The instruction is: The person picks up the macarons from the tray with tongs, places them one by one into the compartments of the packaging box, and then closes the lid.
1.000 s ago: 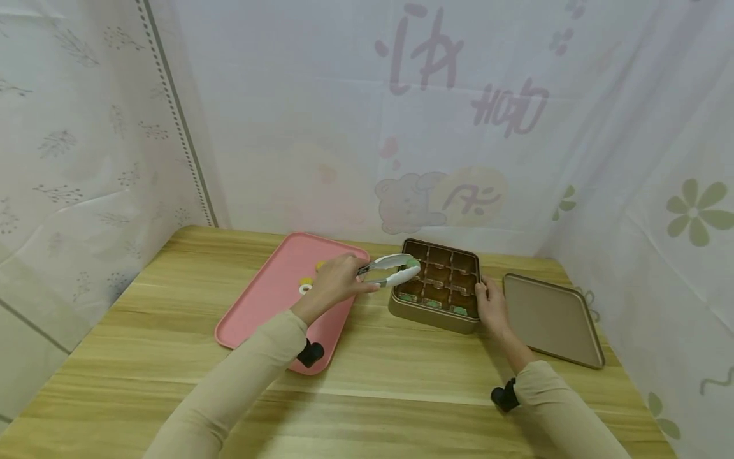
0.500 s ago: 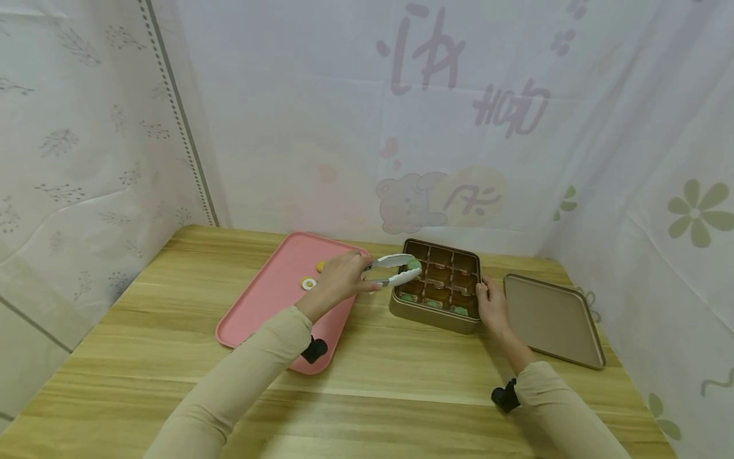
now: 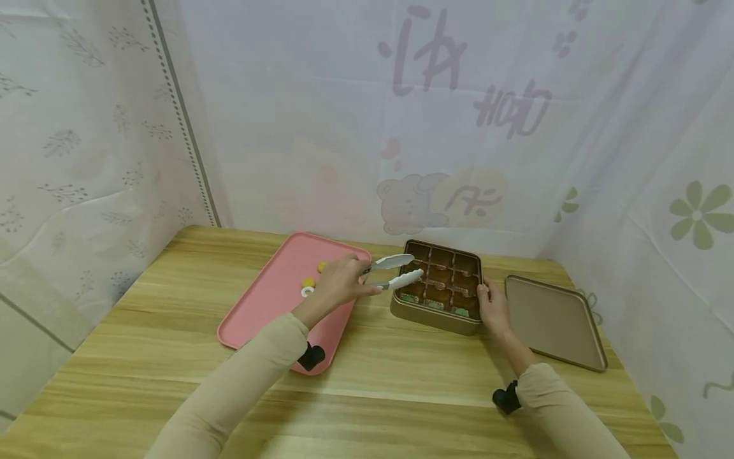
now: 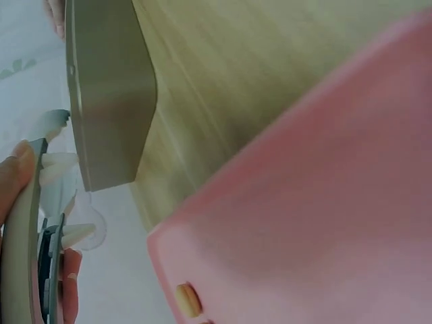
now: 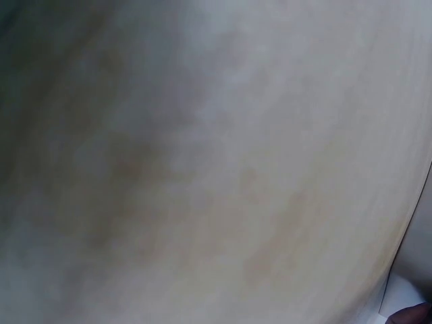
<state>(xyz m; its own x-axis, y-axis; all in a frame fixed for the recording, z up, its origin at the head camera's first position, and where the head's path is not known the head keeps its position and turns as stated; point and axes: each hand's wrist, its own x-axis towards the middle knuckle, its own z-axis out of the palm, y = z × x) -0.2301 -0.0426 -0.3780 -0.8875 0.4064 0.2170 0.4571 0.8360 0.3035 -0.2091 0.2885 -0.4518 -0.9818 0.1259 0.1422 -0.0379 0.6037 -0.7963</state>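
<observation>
My left hand [image 3: 341, 280] grips a pair of tongs [image 3: 395, 280] with white scalloped tips. Those tips stand apart over the left side of a bronze tin [image 3: 434, 319], with no piece between them in the head view. A brown divided insert fills the tin, and green pieces [image 3: 461, 312] sit in its front row. At the tin's right wall, my right hand [image 3: 493, 306] holds its edge. Left of the tongs lies a pink tray [image 3: 264, 299] bearing small yellow macaron-like pieces [image 3: 308, 282] and a white ring [image 3: 308, 292], partly hidden by my left hand.
The tin's flat lid [image 3: 553, 322] lies on the wooden table [image 3: 401, 382] to the right of my right hand. Printed cloth [image 3: 321, 127] hangs behind the table and along both sides. The right wrist view is mostly blurred table surface.
A green piece was between the tong tips over the tin earlier; now the tips are farther apart and it is out from between them. The right hand keeps its hold on the tin.
</observation>
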